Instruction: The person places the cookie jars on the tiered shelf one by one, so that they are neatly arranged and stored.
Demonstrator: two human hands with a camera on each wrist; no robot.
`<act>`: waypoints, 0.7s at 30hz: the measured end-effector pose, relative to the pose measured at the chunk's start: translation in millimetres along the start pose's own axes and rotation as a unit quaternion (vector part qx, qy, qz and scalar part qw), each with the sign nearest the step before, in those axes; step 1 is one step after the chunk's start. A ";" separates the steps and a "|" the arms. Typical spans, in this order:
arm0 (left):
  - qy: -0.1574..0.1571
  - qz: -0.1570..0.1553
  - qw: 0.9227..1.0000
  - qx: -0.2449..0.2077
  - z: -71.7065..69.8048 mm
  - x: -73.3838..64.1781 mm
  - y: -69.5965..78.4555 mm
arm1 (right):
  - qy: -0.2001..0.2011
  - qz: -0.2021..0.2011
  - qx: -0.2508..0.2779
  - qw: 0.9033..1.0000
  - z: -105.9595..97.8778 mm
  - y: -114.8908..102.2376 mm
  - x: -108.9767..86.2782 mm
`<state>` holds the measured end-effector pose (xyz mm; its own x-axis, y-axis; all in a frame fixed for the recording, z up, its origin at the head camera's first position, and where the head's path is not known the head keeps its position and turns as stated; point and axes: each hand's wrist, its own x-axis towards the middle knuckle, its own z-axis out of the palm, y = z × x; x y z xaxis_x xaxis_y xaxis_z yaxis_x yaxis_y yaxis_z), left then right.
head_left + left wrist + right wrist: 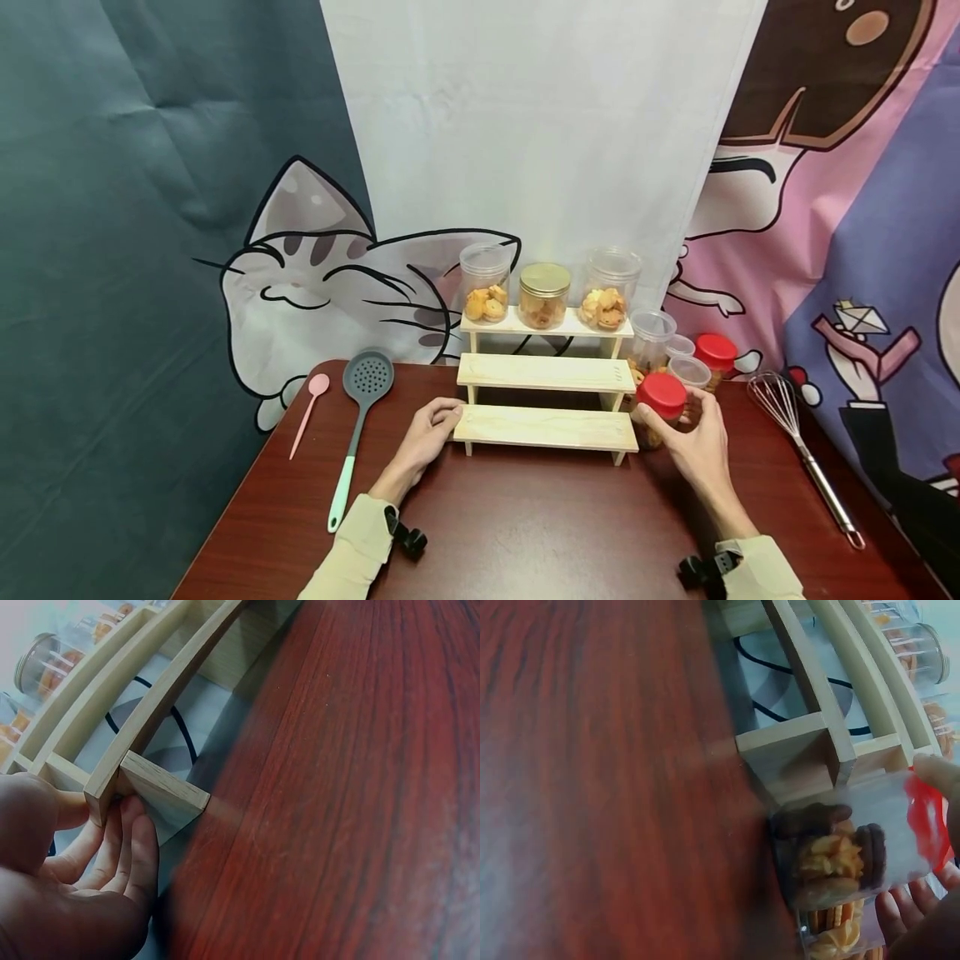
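A three-step wooden display rack (545,425) stands on the table. My left hand (435,433) pinches the left end of its lowest step, thumb on one side and fingers underneath, as the left wrist view shows. At the rack's right side, my right hand (696,437) holds a clear cookie jar by its red lid (663,395). Dark and golden cookies (832,859) fill the lower part of that jar. On the top step stand a clear-lidded jar (485,283), a gold-lidded jar (544,296) and another clear-lidded jar (611,287), all with cookies inside.
Behind my right hand cluster more jars, among them a clear jar (652,329) and a red-lidded one (715,354). A whisk (806,458) lies at the right. On the left lie a pink spoon (310,408) and a grey skimmer (368,379). Printed cloth hangs behind the table.
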<state>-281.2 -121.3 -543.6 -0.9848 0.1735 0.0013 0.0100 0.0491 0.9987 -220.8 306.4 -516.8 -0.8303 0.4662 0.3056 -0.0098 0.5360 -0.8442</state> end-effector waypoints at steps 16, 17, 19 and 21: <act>0.000 -0.002 1.000 0.004 0.1 -0.2 -1.0 | 0.004 -0.015 0.061 0.998 -12.1 -18.4 -5.0; 0.000 -0.002 1.000 0.003 0.0 -0.1 -1.0 | 0.010 -0.025 0.064 0.998 -14.0 -22.3 -3.7; 0.001 -0.002 1.000 0.004 -0.2 0.3 -1.3 | 0.023 -0.044 0.071 0.996 -18.1 -31.0 -0.3; 0.002 -0.003 1.000 0.006 -0.5 0.7 -1.7 | 0.033 -0.064 0.077 0.994 -22.1 -39.9 4.4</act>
<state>-282.0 -121.7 -545.3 -0.9855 0.1694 -0.0047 0.0058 0.0612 0.9981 -211.7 302.7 -472.1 -0.7784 0.4492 0.4385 -0.2020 0.4821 -0.8525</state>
